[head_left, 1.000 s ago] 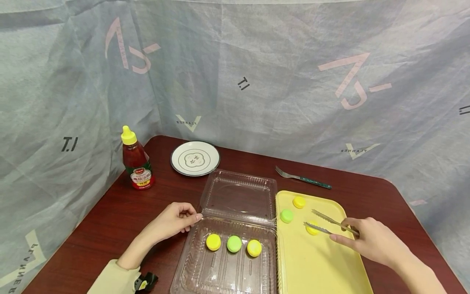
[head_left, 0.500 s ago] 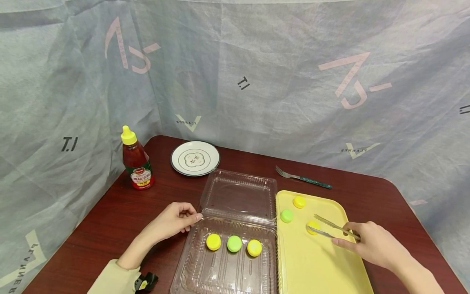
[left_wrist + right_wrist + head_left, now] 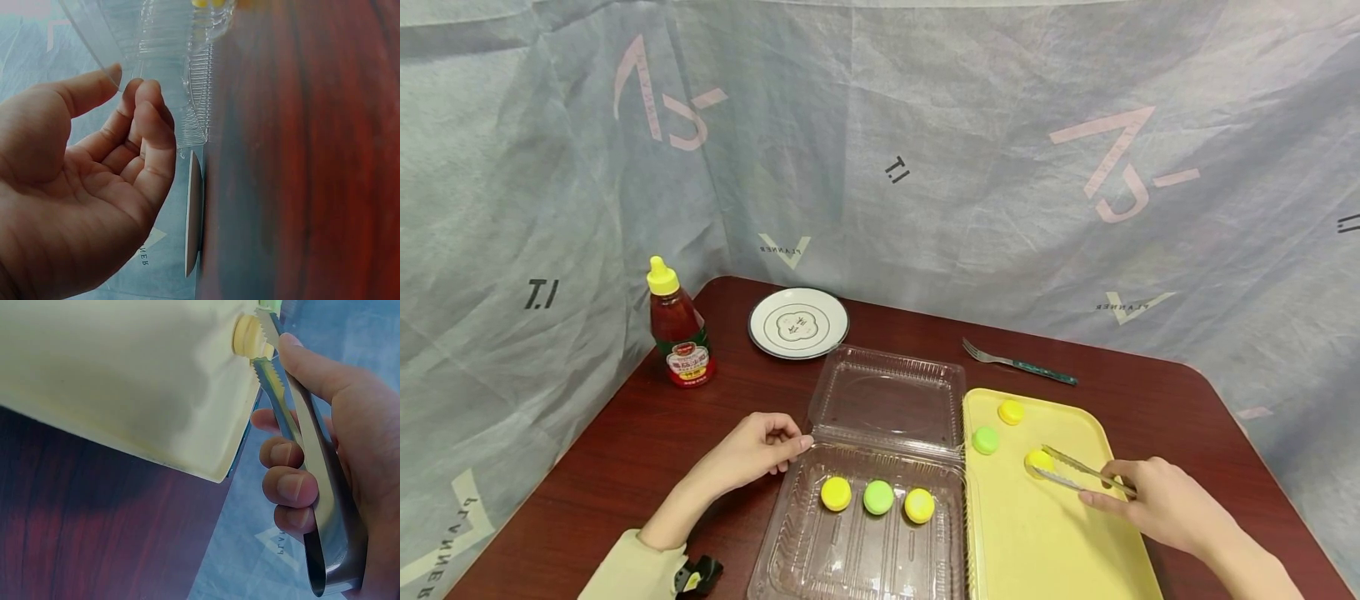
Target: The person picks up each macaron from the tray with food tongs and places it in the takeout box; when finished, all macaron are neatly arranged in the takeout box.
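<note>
Tongs work: here we are on the yellow tray [image 3: 1030, 542], tongs [image 3: 307, 428] astride the near yellow macaron [image 3: 1038, 462]; the step in hand looks to be the pinch.
Next call: any lift, I'd judge, needs an even squeeze on both sides; whether both tips touch, I cannot tell.
Right hand [image 3: 1172, 504]: over the tray's right side, fingers and thumb gripping the tongs, tips standing narrow.
Left hand [image 3: 752, 454]: across to the tray's left, thumb and finger pinching the edge of the clear container [image 3: 786, 508] near its hinge.
Tray tally: three macarons! The near yellow one, a far yellow macaron [image 3: 1011, 412], and a green macaron [image 3: 985, 440] by the tray's left edge.
Container tally: three more just left of the tray, in a row: two yellow, one green.
Round the tray: one fork [image 3: 1045, 372] beyond it; one plate [image 3: 797, 350] beyond and left; one sauce bottle [image 3: 681, 337] farthest left.
</note>
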`<move>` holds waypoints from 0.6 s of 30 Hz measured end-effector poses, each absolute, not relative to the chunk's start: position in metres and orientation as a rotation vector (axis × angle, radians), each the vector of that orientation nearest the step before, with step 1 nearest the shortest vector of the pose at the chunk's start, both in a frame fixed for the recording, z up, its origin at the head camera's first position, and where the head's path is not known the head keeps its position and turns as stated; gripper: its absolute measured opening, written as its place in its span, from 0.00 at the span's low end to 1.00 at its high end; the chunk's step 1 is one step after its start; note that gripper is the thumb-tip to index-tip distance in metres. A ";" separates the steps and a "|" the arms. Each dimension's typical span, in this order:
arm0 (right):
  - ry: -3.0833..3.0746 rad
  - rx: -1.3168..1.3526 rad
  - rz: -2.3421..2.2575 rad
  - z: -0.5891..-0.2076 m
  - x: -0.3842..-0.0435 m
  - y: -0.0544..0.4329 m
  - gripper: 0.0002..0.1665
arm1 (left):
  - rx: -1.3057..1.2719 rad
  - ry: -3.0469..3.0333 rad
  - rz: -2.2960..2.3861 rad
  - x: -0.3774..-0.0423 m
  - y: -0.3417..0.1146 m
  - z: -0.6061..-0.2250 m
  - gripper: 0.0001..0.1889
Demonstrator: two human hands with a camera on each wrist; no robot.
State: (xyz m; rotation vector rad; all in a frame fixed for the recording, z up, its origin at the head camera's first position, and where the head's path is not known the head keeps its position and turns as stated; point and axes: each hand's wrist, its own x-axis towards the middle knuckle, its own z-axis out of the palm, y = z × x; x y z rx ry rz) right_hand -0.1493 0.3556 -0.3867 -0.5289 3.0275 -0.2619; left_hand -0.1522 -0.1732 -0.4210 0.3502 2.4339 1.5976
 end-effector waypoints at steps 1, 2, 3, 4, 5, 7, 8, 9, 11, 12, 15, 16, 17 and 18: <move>3.029 -0.535 -0.260 -0.387 -0.149 0.356 0.24 | 0.349 2.433 1.598 -0.152 -0.173 -0.421 0.11; 3.030 -0.541 -0.260 -0.387 -0.150 0.356 0.23 | 0.347 2.432 1.598 -0.152 -0.173 -0.421 0.11; 3.031 -0.546 -0.258 -0.387 -0.150 0.356 0.22 | 0.346 2.431 1.597 -0.152 -0.173 -0.420 0.11; 3.032 -0.551 -0.260 -0.387 -0.150 0.356 0.21 | 0.346 2.432 1.594 -0.152 -0.173 -0.420 0.11; 3.032 -0.556 -0.262 -0.387 -0.150 0.356 0.21 | 0.348 2.433 1.592 -0.152 -0.173 -0.420 0.11; 3.028 -0.564 -0.267 -0.388 -0.150 0.357 0.19 | 0.346 2.439 1.581 -0.152 -0.173 -0.420 0.11; 3.026 -0.567 -0.270 -0.388 -0.150 0.357 0.18 | 0.347 2.443 1.576 -0.152 -0.174 -0.420 0.11; 3.023 -0.571 -0.272 -0.388 -0.150 0.357 0.18 | 0.345 2.447 1.569 -0.152 -0.173 -0.419 0.12; 3.019 -0.584 -0.279 -0.388 -0.150 0.357 0.17 | 0.341 2.455 1.558 -0.152 -0.174 -0.419 0.12; 3.017 -0.591 -0.283 -0.388 -0.151 0.357 0.17 | 0.337 2.458 1.552 -0.152 -0.174 -0.419 0.12; 3.017 -0.619 -0.296 -0.388 -0.151 0.358 0.16 | 0.335 2.463 1.545 -0.152 -0.174 -0.420 0.13; 3.017 -0.625 -0.300 -0.388 -0.151 0.358 0.15 | 0.334 2.464 1.544 -0.152 -0.174 -0.420 0.13; 3.015 -0.632 -0.304 -0.388 -0.151 0.358 0.15 | 0.335 2.465 1.543 -0.153 -0.174 -0.420 0.13; 3.011 -0.640 -0.307 -0.388 -0.152 0.358 0.15 | 0.335 2.464 1.544 -0.153 -0.174 -0.421 0.13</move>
